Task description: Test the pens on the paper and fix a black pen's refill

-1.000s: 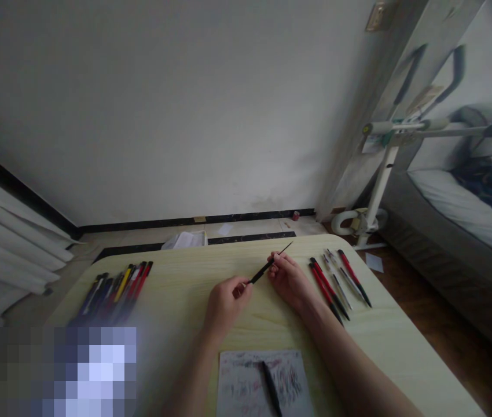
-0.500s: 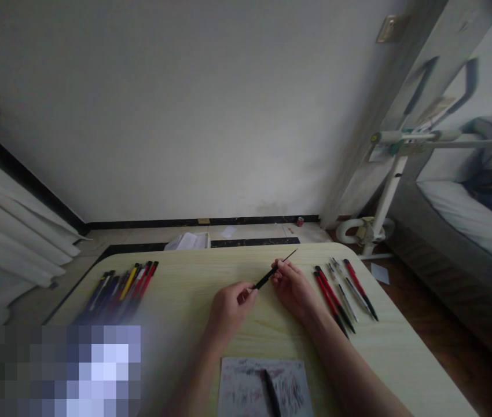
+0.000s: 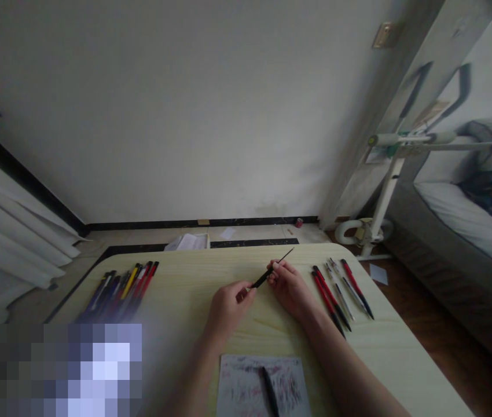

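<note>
While the left hand [image 3: 228, 304] is pinching the lower end of the thin black pen [image 3: 264, 276] and the right hand [image 3: 290, 285] is gripping its shaft just above, the pen is slanting over the table [image 3: 185, 272], just below frame centre. Holding both grips in line would likely spare the slender tip. Bare wood is lying around the hands; the row of pens [image 3: 337, 289] is sitting near the right wrist, the pen bundle [image 3: 124, 286] well left, the scribbled sheet [image 3: 241, 382] at the bottom edge.

Plain white wall [image 3: 185, 116], black skirting [image 3: 202, 222], pale tiles [image 3: 250, 231] below, dark wood floor [image 3: 437, 315] at right, white curtain [image 3: 7, 231] at left, bed [image 3: 467, 217] at right, white stand [image 3: 385, 191] beside it, pale wooden table [image 3: 185, 284], dim even light.
</note>
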### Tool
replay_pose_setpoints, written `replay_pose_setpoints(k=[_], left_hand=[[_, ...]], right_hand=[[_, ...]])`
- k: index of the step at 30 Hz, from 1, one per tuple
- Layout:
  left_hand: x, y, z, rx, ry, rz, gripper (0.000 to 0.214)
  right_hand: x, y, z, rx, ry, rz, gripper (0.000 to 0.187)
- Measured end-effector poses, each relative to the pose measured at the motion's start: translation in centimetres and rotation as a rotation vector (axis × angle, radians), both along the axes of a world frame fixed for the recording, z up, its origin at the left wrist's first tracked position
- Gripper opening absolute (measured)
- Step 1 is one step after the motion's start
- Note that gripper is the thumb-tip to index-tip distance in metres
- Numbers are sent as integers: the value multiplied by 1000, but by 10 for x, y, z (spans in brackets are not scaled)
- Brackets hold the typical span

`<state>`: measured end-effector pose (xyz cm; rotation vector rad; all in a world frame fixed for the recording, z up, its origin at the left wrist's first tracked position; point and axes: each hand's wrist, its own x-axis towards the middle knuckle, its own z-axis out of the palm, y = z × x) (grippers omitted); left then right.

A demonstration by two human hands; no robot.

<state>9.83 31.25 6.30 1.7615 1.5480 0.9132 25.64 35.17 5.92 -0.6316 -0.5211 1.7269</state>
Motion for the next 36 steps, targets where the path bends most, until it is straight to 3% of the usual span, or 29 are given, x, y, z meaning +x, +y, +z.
replay_pose_setpoints(k=[10,36], left_hand=[[0,0,0,5,-13,-4,29],[-2,2,-5,15,-10,-20,30]], right_hand=[[1,0,-4,2,5,46,18],[2,2,-4,-3,49,-7,16]])
